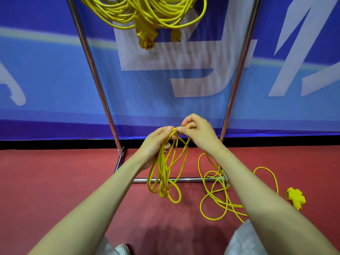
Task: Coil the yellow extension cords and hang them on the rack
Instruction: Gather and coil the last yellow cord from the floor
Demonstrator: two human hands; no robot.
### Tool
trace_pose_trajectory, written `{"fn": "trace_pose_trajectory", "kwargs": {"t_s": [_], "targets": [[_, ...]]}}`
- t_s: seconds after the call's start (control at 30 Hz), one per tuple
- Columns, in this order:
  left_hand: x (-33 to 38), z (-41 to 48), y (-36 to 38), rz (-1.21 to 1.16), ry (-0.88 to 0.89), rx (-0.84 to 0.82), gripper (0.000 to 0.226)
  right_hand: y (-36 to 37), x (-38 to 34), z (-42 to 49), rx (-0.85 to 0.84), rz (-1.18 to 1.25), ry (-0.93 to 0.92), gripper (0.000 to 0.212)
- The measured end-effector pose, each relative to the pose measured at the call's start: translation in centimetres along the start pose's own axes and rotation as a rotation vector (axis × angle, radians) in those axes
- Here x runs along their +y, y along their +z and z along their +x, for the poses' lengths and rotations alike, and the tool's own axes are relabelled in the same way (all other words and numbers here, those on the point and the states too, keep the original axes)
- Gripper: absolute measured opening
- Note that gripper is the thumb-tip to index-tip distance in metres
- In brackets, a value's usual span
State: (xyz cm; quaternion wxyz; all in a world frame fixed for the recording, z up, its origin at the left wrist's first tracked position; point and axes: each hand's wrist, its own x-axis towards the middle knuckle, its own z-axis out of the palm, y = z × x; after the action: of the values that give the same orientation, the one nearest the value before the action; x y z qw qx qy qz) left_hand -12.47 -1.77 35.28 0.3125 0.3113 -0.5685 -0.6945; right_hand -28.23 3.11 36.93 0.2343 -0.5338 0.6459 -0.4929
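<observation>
The left hand [155, 145] is up in front of the rack [95, 76], fingers curled round the top of a bunch of loops in the yellow extension cord [161, 172]. It is clamped on, thumb over the top. Those loops hang straight down from the fist, long and narrow, and their lowest bends sit in front of the rack's bottom bar.

In comes the right hand [197, 132], touching the left at the very top of the bunch. Thumb and forefinger pinch a strand just where it meets the other hand, and the remaining fingers are curled in. So both hands are closed on the same cord, knuckle to knuckle.

Down on the red floor [73, 172], the uncoiled rest of the cord [229, 205] lies in loose, overlapping curves to the right of the hanging loops, partly crossing the rack's foot and passing under the right forearm. One wide curve swings out further right and ends at a yellow socket block [295, 197], flat on the floor, well apart from the hands.

Up top, the hung coils [145, 13] are draped thickly between the two chrome uprights, with a yellow plug end [146, 40] dangling below them.

Behind everything stands a blue banner [46, 70] with big pale lettering. A pale shoe tip [122, 249] peeks in at the bottom edge.
</observation>
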Motion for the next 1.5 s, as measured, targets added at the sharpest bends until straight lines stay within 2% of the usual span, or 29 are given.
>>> {"fn": "trace_pose_trajectory", "kwargs": {"t_s": [0.13, 0.27, 0.4, 0.53, 0.8, 1.2, 1.33, 1.5], "targets": [[0.0, 0.0, 0.0, -0.086, 0.03, 0.048, 0.025, -0.3, -0.2, 0.0, -0.169, 0.024, 0.108, 0.013], [0.0, 0.2, -0.2, -0.155, 0.071, 0.065, 0.026, -0.6, 0.0, -0.1, -0.193, 0.115, 0.255, 0.021], [0.1, 0.3, 0.0, -0.139, 0.114, 0.091, 0.025, -1.1, -0.8, -0.4, -0.295, 0.123, 0.153, 0.033], [0.3, 0.5, -0.6, -0.146, 0.114, 0.179, 0.023, -1.7, -1.2, -0.9, -0.416, 0.052, 0.031, 0.016], [2.0, 1.3, -4.1, -0.379, 0.126, 0.24, 0.021, -2.6, -0.5, -0.9, -0.384, 0.014, 0.099, 0.021], [1.9, 1.3, -4.2, -0.413, 0.191, 0.263, 0.018, -1.7, -0.7, -1.3, -0.537, 0.064, 0.088, 0.022], [1.2, 1.4, -3.3, -0.373, 0.204, 0.254, 0.018, -1.3, -1.5, -1.3, -0.477, 0.142, 0.002, 0.016], [0.5, 1.3, -1.9, -0.321, 0.162, 0.213, 0.02, 0.0, -1.3, -1.2, -0.374, 0.173, -0.024, 0.019]]}}
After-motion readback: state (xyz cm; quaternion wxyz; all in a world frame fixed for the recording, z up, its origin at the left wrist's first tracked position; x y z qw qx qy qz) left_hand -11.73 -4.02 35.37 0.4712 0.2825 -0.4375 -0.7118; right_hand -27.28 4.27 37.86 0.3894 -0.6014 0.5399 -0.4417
